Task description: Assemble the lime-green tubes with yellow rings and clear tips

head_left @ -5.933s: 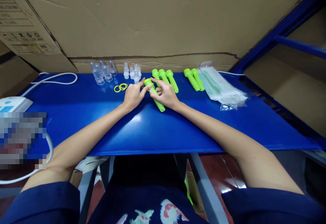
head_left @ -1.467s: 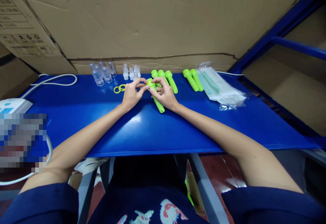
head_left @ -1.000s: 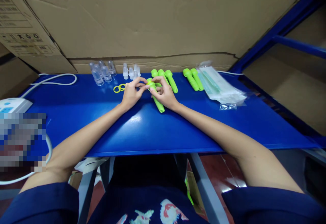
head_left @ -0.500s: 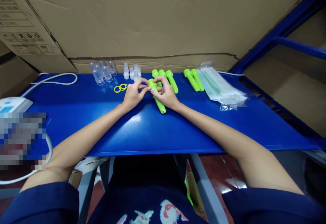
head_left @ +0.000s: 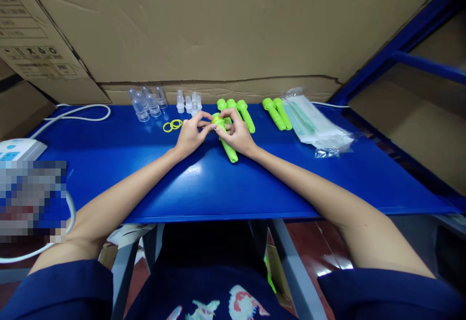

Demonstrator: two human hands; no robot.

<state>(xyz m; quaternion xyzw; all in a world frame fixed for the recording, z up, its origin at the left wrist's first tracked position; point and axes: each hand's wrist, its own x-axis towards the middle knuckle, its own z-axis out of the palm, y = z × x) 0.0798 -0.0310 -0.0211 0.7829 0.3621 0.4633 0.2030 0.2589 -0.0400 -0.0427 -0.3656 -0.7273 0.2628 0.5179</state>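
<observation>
Over the middle of the blue table, my right hand [head_left: 237,134] is closed around the head end of a lime-green flashlight body [head_left: 229,151], whose handle slants down toward me. A yellow ring [head_left: 216,120] sits around that head. My left hand [head_left: 192,134] pinches at the ring from the left, thumb and index finger on its edge; the fingertips partly cover it. Left of this hand lie a few loose yellow rings [head_left: 172,126]. Just behind my hands several more green flashlight bodies [head_left: 246,116] rest on the table.
Clear plastic cups [head_left: 141,106] and smaller translucent caps [head_left: 180,101] stand along the back left. Two green flashlight bodies [head_left: 275,114] lie beside plastic-bagged packets [head_left: 320,123] on the right. A white power strip [head_left: 22,150] with its cable is at far left; cardboard [head_left: 218,33] walls the back.
Almost nothing differs. The handle end of the held flashlight body has shifted very slightly; both hands keep their grip in the same place.
</observation>
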